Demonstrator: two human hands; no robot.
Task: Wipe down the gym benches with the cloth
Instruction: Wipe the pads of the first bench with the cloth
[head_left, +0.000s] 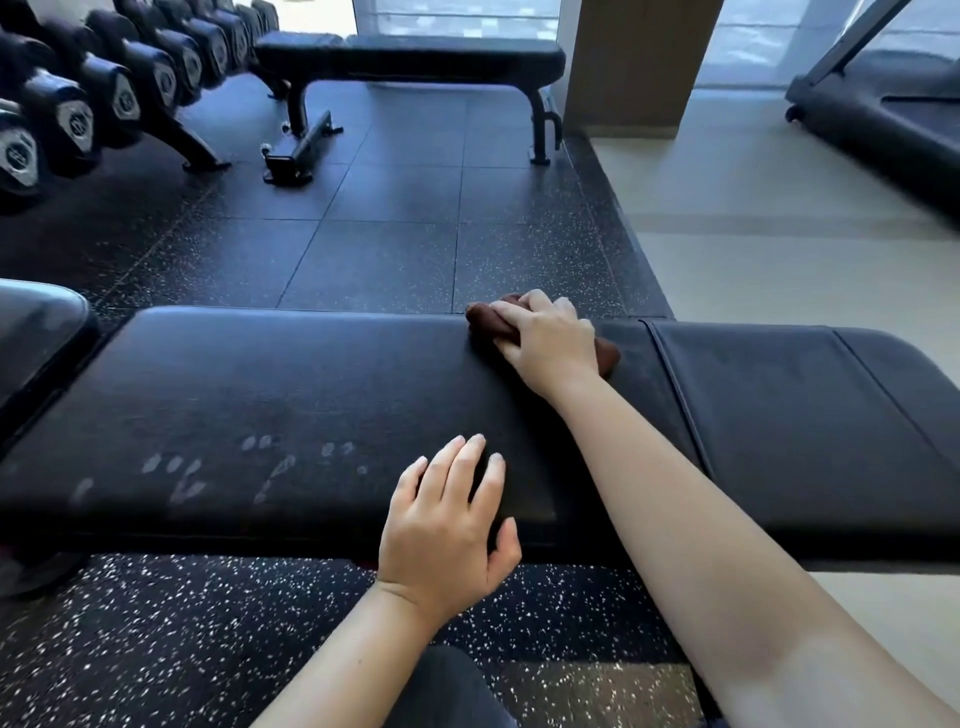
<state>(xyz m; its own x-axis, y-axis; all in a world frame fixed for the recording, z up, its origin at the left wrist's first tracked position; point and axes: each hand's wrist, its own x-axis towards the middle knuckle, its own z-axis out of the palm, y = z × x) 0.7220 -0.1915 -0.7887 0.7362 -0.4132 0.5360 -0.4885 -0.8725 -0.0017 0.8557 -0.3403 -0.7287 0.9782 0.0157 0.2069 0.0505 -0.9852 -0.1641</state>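
A black padded gym bench (291, 405) runs across the view in front of me. At its far edge my right hand (548, 343) grips a bunched brown cloth (485, 317) and presses it onto the pad. My left hand (447, 525) rests flat on the near edge of the same pad with its fingers straight. Pale finger smudges (218, 473) mark the pad left of my left hand. The bench's second pad section (810, 415) lies to the right of a seam.
A second flat bench (410, 57) stands farther back on the black speckled rubber floor (395, 234). A rack of dumbbells (104, 93) fills the upper left. A treadmill (883, 114) stands at upper right on pale flooring, beside a pillar (634, 62). Another pad (36, 332) sits at left.
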